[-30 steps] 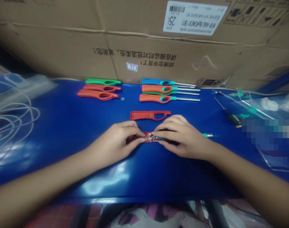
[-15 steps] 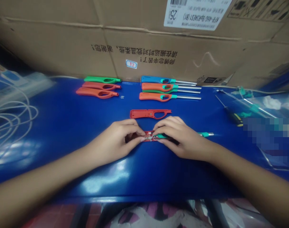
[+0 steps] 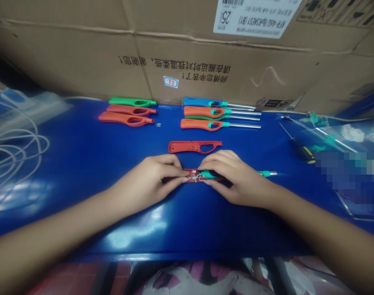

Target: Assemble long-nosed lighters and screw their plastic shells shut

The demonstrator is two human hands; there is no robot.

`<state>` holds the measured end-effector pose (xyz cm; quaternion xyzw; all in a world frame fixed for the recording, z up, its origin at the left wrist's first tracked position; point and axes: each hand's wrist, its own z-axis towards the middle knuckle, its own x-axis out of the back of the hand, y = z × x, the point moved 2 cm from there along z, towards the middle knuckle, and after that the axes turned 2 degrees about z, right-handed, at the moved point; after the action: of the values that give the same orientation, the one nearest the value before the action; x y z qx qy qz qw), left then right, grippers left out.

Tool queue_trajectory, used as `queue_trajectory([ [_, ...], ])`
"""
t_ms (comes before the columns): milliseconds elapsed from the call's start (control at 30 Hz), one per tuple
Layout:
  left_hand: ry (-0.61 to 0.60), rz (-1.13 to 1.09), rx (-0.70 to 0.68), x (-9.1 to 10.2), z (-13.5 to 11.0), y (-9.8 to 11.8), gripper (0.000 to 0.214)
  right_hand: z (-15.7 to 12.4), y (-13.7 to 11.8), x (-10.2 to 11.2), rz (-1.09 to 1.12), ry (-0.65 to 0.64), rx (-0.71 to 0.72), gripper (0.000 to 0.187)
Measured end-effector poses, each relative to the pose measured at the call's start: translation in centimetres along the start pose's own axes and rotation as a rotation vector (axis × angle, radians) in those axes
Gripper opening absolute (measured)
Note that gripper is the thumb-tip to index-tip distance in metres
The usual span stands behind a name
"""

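Apparently for steadiness, my right hand point(image 3: 238, 179) clasps the open red lighter shell point(image 3: 189, 172) from 3 o'clock; my left hand point(image 3: 154, 176) pinches narrowly on it at 9; loose red half-shell point(image 3: 182, 147) near, at 12

left hand point(image 3: 158, 178) | right hand point(image 3: 236, 178) | both holding opened red lighter point(image 3: 192, 176) | red half-shell point(image 3: 183, 147) beyond

On table point(image 3: 119, 164), front centre: opened lighter point(image 3: 189, 178); behind it, handle half point(image 3: 182, 147); farther back, handle shells point(image 3: 119, 118) left, assembled lighters point(image 3: 195, 124) right, before cardboard box point(image 3: 91, 69).
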<state>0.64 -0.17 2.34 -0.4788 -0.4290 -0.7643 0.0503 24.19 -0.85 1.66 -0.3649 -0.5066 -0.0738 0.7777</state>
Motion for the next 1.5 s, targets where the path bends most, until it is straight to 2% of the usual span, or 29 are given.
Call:
queue_trajectory([
  [100, 0.002, 0.025, -0.023, -0.06, -0.06, -0.01, 0.019, -0.07, -0.01, -0.06, -0.033, 0.067, -0.016, 0.03],
  [200, 0.014, 0.011, -0.032, -0.17, -0.03, -0.05, 0.018, -0.04, 0.29, -0.24, -0.06, 0.135, -0.114, 0.03],
  [367, 0.029, 0.011, -0.05, -0.51, -0.06, -0.11, 0.02, 0.15, 0.75, -0.58, 0.004, 0.145, -0.244, 0.022],
  [533, 0.039, 0.018, -0.063, -0.67, -0.1, -0.02, 0.022, 0.28, 0.71, -0.61, 0.009, 0.152, -0.29, 0.018],
  [833, 0.033, 0.029, -0.072, -0.58, -0.02, 0.02, 0.022, 0.41, 0.85, -0.81, 0.045, 0.177, -0.282, 0.017],
  [1000, 0.029, 0.031, -0.063, -0.58, -0.04, 0.0, 0.023, 0.4, 0.58, -0.78, 0.032, 0.212, -0.157, 0.016],
  [1133, 0.037, 0.018, -0.061, -0.64, 0.06, -0.03, 0.023, 0.44, 0.24, -0.83, 0.021, 0.161, -0.092, 0.023],
  [1500, 0.057, 0.004, -0.053, -0.7, 0.0, -0.1, 0.022, 0.63, 0.18, -0.88, 0.03, 0.101, -0.117, 0.024],
])
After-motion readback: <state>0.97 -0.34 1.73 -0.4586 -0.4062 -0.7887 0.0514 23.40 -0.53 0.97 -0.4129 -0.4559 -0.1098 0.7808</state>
